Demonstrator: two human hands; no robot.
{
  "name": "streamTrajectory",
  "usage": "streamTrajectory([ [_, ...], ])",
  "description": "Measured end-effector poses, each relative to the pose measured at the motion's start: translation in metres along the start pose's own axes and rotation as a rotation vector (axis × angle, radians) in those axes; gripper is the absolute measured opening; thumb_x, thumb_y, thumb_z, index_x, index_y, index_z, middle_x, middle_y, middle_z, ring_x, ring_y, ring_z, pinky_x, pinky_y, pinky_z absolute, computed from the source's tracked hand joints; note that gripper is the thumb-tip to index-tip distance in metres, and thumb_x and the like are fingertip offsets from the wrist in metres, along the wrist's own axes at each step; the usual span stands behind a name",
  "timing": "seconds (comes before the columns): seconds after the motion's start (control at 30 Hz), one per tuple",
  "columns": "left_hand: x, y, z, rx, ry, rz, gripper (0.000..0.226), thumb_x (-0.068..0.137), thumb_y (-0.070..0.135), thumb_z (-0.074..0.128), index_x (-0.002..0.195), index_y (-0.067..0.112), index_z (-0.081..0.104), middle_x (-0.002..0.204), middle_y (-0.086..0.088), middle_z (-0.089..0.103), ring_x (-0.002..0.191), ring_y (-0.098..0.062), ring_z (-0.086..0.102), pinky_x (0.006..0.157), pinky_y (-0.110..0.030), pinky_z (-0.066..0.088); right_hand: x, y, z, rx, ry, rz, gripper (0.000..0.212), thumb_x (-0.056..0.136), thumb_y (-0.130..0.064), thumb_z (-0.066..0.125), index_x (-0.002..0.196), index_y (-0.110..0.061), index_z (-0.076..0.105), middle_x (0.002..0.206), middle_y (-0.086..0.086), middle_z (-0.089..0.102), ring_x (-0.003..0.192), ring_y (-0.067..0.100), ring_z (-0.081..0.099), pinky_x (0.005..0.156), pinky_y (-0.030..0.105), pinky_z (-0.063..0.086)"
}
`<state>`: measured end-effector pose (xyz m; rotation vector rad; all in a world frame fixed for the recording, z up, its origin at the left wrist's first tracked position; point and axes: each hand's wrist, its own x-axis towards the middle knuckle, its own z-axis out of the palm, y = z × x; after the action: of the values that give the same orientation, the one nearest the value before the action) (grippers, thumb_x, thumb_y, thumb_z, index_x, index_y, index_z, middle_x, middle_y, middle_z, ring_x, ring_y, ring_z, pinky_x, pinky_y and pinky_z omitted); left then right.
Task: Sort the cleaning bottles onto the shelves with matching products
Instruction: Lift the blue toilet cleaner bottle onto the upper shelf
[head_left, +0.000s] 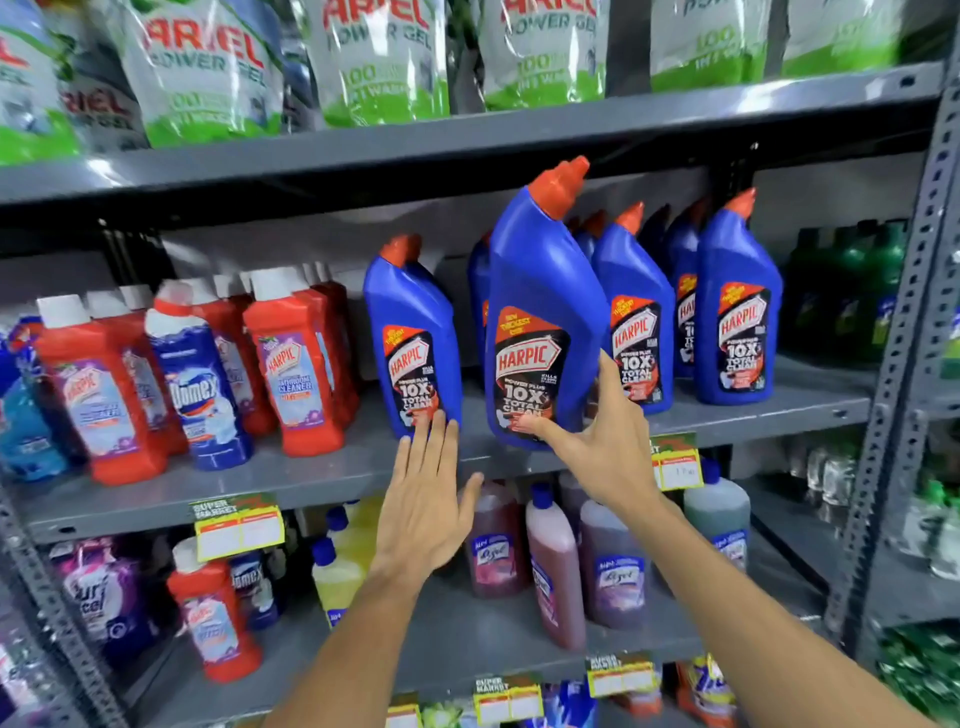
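A large blue Harpic bottle (540, 312) with an orange cap is tilted above the front edge of the middle shelf (322, 475). My right hand (602, 441) grips its lower right side, thumb on the label. To its left a second blue Harpic bottle (413, 338) stands upright on the shelf. My left hand (426, 499) is flat with fingers extended, fingertips touching that bottle's base. More blue Harpic bottles (737, 306) stand in rows to the right.
Red Harpic bathroom cleaner bottles (291, 358) and a blue Domex bottle (200, 384) fill the shelf's left part. Ariel pouches (379, 57) sit on the top shelf. Lizol bottles (556, 561) stand below. A perforated grey upright (904, 364) bounds the right side.
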<state>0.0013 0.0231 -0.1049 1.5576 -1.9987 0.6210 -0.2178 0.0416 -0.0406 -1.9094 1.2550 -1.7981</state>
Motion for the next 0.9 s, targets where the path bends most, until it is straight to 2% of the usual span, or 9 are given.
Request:
streamTrajectory([
  [0.1,0.003,-0.009,0.006,-0.021,-0.094,-0.107,0.075,0.097,0.056,0.017,0.155,0.010,0.010,0.164,-0.008,0.011,0.151,-0.020,0.005,0.122,-0.038,0.004,0.016,0.004,0.009,-0.013,-0.027,0.079,0.095,0.066,-0.052,0.088,0.143,-0.033,0.036,0.120,-0.012,0.069,0.108,0.012,0.068,0.093,0.044,0.057],
  [0.17,0.005,-0.008,0.008,0.014,-0.125,-0.130,0.076,0.095,0.056,0.010,0.154,0.009,0.015,0.163,-0.009,0.018,0.150,-0.022,0.011,0.122,-0.039,0.006,0.024,0.010,0.017,-0.041,-0.061,0.126,0.095,0.066,-0.052,0.088,0.142,-0.032,0.036,0.122,-0.008,0.069,0.110,0.017,0.068,0.094,0.047,0.056],
  [0.43,0.011,-0.012,0.009,0.030,-0.196,-0.177,0.063,0.102,0.051,0.023,0.151,0.012,0.028,0.158,-0.006,0.032,0.146,-0.020,0.023,0.120,-0.040,0.015,0.050,0.045,0.043,-0.162,-0.155,0.250,0.102,0.063,-0.052,0.089,0.145,-0.033,0.032,0.131,-0.001,0.066,0.123,0.029,0.061,0.100,0.053,0.050],
  [0.63,0.011,-0.008,0.012,0.062,-0.171,-0.183,0.074,0.095,0.053,0.012,0.143,0.008,0.045,0.148,-0.010,0.048,0.138,-0.026,0.040,0.116,-0.044,0.027,0.070,0.058,0.042,-0.057,-0.264,0.289,0.099,0.075,-0.032,0.088,0.154,-0.028,0.028,0.140,0.000,0.060,0.127,0.023,0.058,0.108,0.052,0.048],
  [0.7,0.010,-0.008,0.012,0.059,-0.155,-0.184,0.070,0.095,0.052,0.018,0.136,0.006,0.053,0.140,-0.011,0.057,0.131,-0.027,0.049,0.111,-0.046,0.036,0.070,0.060,0.043,-0.021,-0.283,0.299,0.097,0.078,-0.028,0.086,0.155,-0.027,0.027,0.140,0.000,0.058,0.124,0.019,0.057,0.109,0.049,0.048],
  [0.77,0.009,-0.008,0.013,0.066,-0.133,-0.192,0.065,0.096,0.050,0.026,0.130,0.006,0.059,0.133,-0.012,0.062,0.125,-0.027,0.055,0.107,-0.047,0.041,0.071,0.066,0.045,-0.015,-0.271,0.289,0.102,0.071,-0.044,0.088,0.153,-0.033,0.029,0.138,0.000,0.058,0.126,0.020,0.056,0.108,0.051,0.049],
  [0.83,0.008,-0.007,0.015,0.066,-0.117,-0.197,0.063,0.096,0.049,0.029,0.129,0.006,0.060,0.132,-0.012,0.063,0.124,-0.027,0.056,0.106,-0.047,0.042,0.077,0.089,0.048,-0.017,-0.283,0.284,0.117,0.053,-0.069,0.086,0.151,-0.043,0.028,0.137,0.003,0.055,0.129,0.024,0.054,0.107,0.053,0.048],
  [0.9,0.008,-0.006,0.015,0.060,-0.099,-0.200,0.062,0.096,0.048,0.029,0.130,0.005,0.059,0.133,-0.012,0.062,0.126,-0.027,0.054,0.107,-0.047,0.041,0.079,0.094,0.047,-0.037,-0.313,0.278,0.124,0.046,-0.066,0.090,0.151,-0.044,0.027,0.136,0.004,0.053,0.130,0.025,0.050,0.109,0.051,0.046],
])
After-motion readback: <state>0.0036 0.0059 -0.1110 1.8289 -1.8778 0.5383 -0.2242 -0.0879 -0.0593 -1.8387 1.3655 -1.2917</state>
